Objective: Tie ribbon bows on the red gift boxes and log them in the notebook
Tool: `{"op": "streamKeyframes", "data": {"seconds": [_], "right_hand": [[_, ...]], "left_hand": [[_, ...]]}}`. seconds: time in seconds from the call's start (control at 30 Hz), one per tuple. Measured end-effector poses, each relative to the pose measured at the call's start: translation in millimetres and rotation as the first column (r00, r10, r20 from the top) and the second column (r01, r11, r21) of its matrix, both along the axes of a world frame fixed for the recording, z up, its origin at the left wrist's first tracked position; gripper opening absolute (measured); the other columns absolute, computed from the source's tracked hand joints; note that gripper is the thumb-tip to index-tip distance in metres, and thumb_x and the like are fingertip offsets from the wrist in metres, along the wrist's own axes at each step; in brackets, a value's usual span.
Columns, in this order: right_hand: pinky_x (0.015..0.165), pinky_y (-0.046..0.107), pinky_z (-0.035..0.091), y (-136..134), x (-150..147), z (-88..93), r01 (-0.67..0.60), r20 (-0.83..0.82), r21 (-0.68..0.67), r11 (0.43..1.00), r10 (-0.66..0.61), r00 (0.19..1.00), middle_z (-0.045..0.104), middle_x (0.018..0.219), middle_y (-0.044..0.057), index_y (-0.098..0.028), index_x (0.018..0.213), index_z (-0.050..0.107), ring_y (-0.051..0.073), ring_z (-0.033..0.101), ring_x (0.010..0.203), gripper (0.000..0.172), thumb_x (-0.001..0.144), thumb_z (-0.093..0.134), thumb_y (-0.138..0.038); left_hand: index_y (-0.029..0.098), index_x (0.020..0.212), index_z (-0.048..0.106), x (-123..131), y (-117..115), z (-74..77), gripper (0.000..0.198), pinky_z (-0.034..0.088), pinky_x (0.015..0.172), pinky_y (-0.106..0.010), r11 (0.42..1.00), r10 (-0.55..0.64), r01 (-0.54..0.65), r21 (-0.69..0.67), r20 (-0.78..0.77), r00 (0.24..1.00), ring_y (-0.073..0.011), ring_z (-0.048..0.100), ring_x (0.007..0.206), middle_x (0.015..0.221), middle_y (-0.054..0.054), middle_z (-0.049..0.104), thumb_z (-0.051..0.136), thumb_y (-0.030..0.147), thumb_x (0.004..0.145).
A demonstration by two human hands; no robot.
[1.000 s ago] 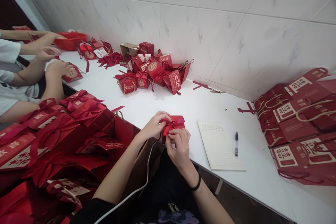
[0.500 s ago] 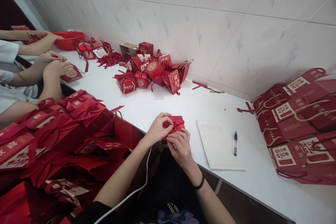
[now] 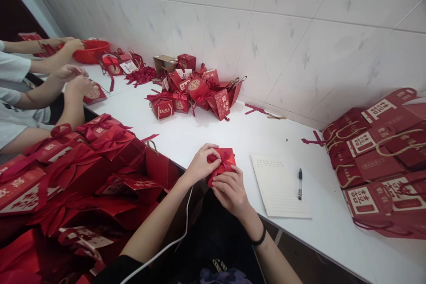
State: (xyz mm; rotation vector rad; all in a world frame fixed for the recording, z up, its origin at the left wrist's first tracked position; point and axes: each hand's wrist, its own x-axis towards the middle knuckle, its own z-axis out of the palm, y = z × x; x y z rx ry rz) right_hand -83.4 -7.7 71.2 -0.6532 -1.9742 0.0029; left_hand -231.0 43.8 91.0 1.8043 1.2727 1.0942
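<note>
A small red gift box [image 3: 226,159] with a red ribbon sits at the near edge of the white table [image 3: 233,133], between my two hands. My left hand [image 3: 202,164] is closed on the box's left side, fingers pinching the ribbon. Curled against the box's near side is my right hand [image 3: 230,189], its fingertips on the ribbon. A black band circles my right wrist.
A notepad [image 3: 278,186] and black pen [image 3: 300,183] lie right of the box. Red gift bags [image 3: 379,155] are stacked at far right, small red boxes [image 3: 193,93] by the wall, more red bags [image 3: 76,159] at left. Other people's arms [image 3: 43,93] work at far left near a red basin [image 3: 91,50].
My hands have shifted slightly on the box, tightening on the ribbon. The people at left moved their hands; one reached toward the red basin.
</note>
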Motion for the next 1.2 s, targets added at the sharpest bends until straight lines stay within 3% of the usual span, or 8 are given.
{"op": "streamKeyframes", "data": {"seconds": [0.07,0.13,0.23,0.33,0.47,0.93,1.07,1.2], "right_hand": [[0.078,0.041,0.044,-3.0,8.9,3.3,0.099,-0.091,-0.083,0.992,-0.107,0.990,0.064,0.082,0.005,-0.019,0.088,0.056,0.019,0.057,0.078,0.005,0.085,0.053,-0.022],[0.064,0.035,0.044,-6.1,17.6,5.9,0.254,-0.129,-0.295,0.921,-0.302,0.944,0.060,0.071,0.006,-0.018,0.077,0.055,0.020,0.055,0.069,0.021,0.088,0.045,-0.032],[0.053,0.030,0.038,-9.6,23.9,8.2,0.286,0.036,-0.707,0.647,-0.370,0.928,0.055,0.056,0.003,-0.020,0.061,0.051,0.018,0.051,0.053,0.043,0.091,0.036,-0.046],[0.055,0.028,0.040,-10.1,21.2,9.1,0.064,-0.051,-0.887,0.456,-0.234,0.971,0.058,0.058,0.002,-0.020,0.063,0.053,0.018,0.054,0.056,0.046,0.087,0.038,-0.057],[0.058,0.026,0.040,-6.2,19.5,8.3,-0.084,-0.207,-0.874,0.478,-0.211,0.955,0.053,0.057,0.001,-0.019,0.060,0.049,0.017,0.052,0.058,0.044,0.082,0.046,-0.057],[0.062,0.028,0.040,6.5,60.0,18.7,-0.062,-0.089,-0.902,0.428,-0.044,0.995,0.055,0.061,0.001,-0.019,0.060,0.051,0.017,0.053,0.063,0.038,0.084,0.047,-0.048],[0.072,0.031,0.041,30.2,63.4,32.9,0.139,-0.060,-0.808,0.573,-0.315,0.947,0.063,0.080,0.005,-0.019,0.074,0.060,0.020,0.056,0.079,0.035,0.083,0.046,-0.050],[0.069,0.033,0.041,57.6,38.8,37.2,0.213,0.010,-0.736,0.643,-0.305,0.952,0.064,0.077,0.006,-0.018,0.071,0.060,0.020,0.056,0.074,0.038,0.081,0.048,-0.054]], "left_hand": [[0.018,0.071,0.060,-0.5,0.3,0.6,0.004,0.039,0.100,-0.036,1.000,-0.005,0.005,0.005,-0.011,1.000,-0.0196,0.054,0.108,0.112,-0.006,0.056,0.057,0.016,0.073],[0.018,0.070,0.060,-0.7,0.9,1.4,0.004,0.039,0.099,-0.036,1.000,-0.011,0.011,0.004,-0.022,1.000,-0.0199,0.054,0.107,0.111,-0.006,0.056,0.058,0.016,0.072],[0.018,0.070,0.060,0.0,2.1,2.4,0.004,0.039,0.099,-0.036,1.000,-0.018,0.018,0.004,-0.030,0.999,-0.0198,0.054,0.107,0.111,-0.006,0.056,0.058,0.016,0.073],[0.018,0.071,0.060,1.4,3.4,2.0,0.004,0.039,0.099,-0.036,1.000,-0.020,0.020,0.005,-0.030,0.999,-0.0196,0.054,0.107,0.111,-0.006,0.056,0.058,0.015,0.073],[0.018,0.071,0.059,2.3,4.3,0.2,0.005,0.039,0.099,-0.037,1.000,-0.011,0.012,0.017,-0.044,0.999,-0.0197,0.054,0.107,0.111,-0.006,0.055,0.057,0.014,0.072],[0.018,0.071,0.060,0.5,5.6,-2.3,0.004,0.039,0.100,-0.037,1.000,-0.030,0.030,0.005,-0.021,0.999,-0.0199,0.053,0.109,0.112,-0.007,0.054,0.057,0.016,0.073],[0.019,0.086,0.059,-0.4,3.0,-1.2,0.012,0.037,0.101,-0.037,0.999,-0.044,0.045,-0.026,0.038,0.998,-0.0198,0.051,0.114,0.118,-0.007,0.052,0.058,0.023,0.075],[0.020,0.106,0.052,-0.4,0.3,1.8,0.030,0.039,0.098,-0.037,0.987,0.158,-0.150,-0.064,0.142,0.977,-0.0205,0.046,0.119,0.124,-0.008,0.049,0.055,0.029,0.078]]}}
